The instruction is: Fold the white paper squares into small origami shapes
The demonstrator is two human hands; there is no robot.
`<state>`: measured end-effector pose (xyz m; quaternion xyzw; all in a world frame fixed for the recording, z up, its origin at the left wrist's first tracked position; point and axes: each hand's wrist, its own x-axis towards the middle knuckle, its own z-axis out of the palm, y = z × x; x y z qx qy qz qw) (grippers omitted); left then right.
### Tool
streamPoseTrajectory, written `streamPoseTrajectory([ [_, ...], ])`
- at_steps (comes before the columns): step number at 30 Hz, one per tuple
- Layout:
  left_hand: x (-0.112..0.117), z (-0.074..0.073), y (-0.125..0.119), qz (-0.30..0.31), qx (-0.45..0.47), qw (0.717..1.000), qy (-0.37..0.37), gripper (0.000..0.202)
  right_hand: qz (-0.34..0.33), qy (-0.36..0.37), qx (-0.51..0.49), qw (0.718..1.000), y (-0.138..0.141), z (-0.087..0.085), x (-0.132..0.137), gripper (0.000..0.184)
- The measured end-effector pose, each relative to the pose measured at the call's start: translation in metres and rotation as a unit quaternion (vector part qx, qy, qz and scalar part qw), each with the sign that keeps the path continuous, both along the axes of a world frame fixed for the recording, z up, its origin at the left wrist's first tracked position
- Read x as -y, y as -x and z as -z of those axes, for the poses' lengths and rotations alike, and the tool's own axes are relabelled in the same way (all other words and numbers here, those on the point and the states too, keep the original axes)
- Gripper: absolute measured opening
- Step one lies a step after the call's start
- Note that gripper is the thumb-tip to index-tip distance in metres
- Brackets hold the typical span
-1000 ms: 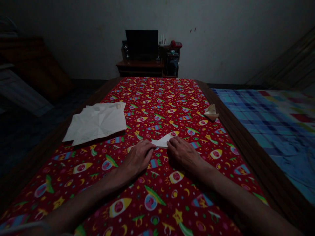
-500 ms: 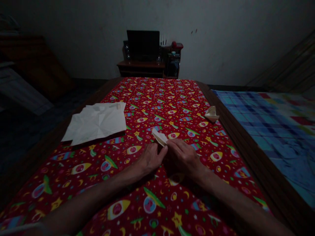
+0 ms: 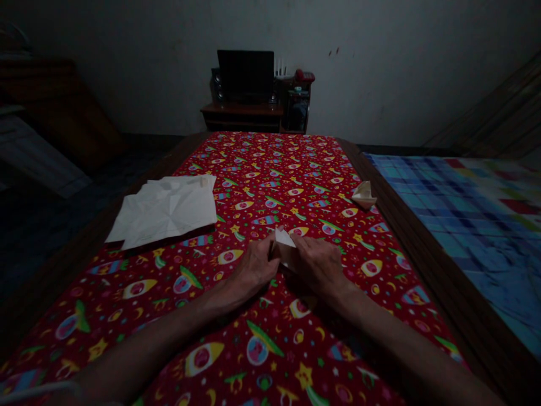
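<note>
A small folded piece of white paper [image 3: 283, 241] stands up between my two hands on a red sheet printed with rockets and stars [image 3: 270, 186]. My left hand [image 3: 252, 269] pinches its left side with closed fingers. My right hand [image 3: 318, 264] grips its right side, fingers curled over the fold. Most of the paper is hidden by my fingers.
A stack of creased white sheets [image 3: 164, 211] lies to the left on the sheet. A small folded paper figure [image 3: 363, 194] sits near the right wooden edge. A blue checked mattress [image 3: 469, 220] lies to the right. A dark screen on a low cabinet [image 3: 249, 84] stands by the far wall.
The folded paper lay flat under my fingertips a second ago. It was lifted and turned upright, and both hands have closed in around it.
</note>
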<state>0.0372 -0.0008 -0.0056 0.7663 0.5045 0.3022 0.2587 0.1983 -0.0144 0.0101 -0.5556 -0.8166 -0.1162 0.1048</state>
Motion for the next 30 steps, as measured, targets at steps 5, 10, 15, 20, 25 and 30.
streamPoseTrajectory([
  [5, -0.006, 0.009, 0.012, 0.046, 0.007, 0.996, -0.074, 0.05, -0.003, 0.02, -0.067, 0.998, -0.012, 0.004, -0.003, 0.029],
  [10, -0.006, 0.013, 0.018, 0.075, -0.088, 0.983, -0.144, 0.042, -0.029, 0.033, -0.058, 0.997, -0.014, 0.008, -0.003, 0.024],
  [15, -0.004, 0.008, 0.018, 0.081, -0.137, 0.975, -0.153, 0.046, -0.036, 0.037, -0.038, 0.998, -0.014, 0.014, -0.004, 0.022],
  [20, -0.004, 0.003, 0.018, 0.121, -0.159, 0.971, -0.134, 0.041, -0.055, 0.031, -0.015, 0.998, -0.015, 0.019, -0.003, 0.025],
  [25, -0.002, 0.001, 0.02, 0.129, -0.213, 0.957, -0.149, 0.033, -0.072, -0.018, 0.003, 0.997, -0.02, 0.027, -0.002, 0.027],
  [30, 0.0, 0.003, 0.024, 0.138, -0.224, 0.95, -0.166, 0.027, -0.147, -0.082, -0.02, 0.986, -0.029, 0.034, 0.002, 0.033],
])
